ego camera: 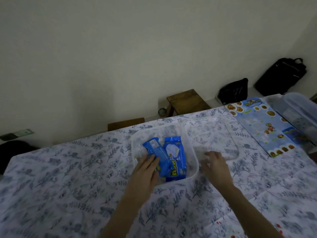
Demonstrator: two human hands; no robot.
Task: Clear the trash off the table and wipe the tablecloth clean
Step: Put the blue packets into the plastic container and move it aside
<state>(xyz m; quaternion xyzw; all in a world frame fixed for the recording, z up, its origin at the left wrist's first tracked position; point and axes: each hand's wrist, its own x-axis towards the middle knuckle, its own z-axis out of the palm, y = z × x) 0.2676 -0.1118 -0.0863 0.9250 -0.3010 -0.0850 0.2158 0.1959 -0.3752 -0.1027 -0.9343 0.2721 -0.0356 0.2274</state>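
Inside the tub's [195, 162] rim, left hand [145, 170] touches 2 packs [175, 157].

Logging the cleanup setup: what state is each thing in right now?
Clear container: open, holding two blue packets.
Lid: off, flat beside it.
Left hand: fingers straight, touching a packet.
Right hand: at the container's side, grip unclear.
Menu flyer: lying flat.
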